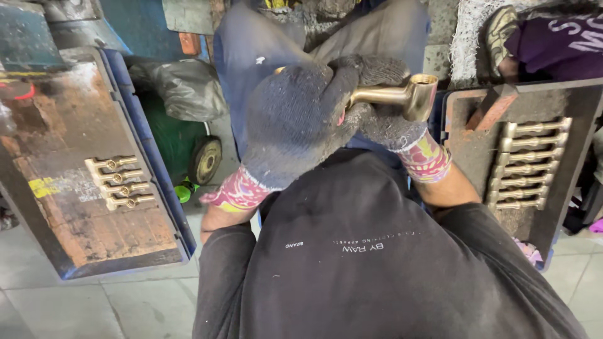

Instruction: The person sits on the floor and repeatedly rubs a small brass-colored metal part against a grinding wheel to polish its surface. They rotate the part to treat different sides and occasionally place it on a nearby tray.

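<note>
Gripping one golden brass T-shaped tap fitting over the lap, both dark knitted-gloved hands were clenched on it: left hand around its hidden end, right hand beneath, its long axis running rightward to the open socket.

fittings on left tray, more perhaps in right tray

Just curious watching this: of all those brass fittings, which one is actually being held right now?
The brass fitting gripped between both gloved hands, left hand and right hand. The others lie in rows on the two trays.

Perhaps a yellow label, left tray
</note>
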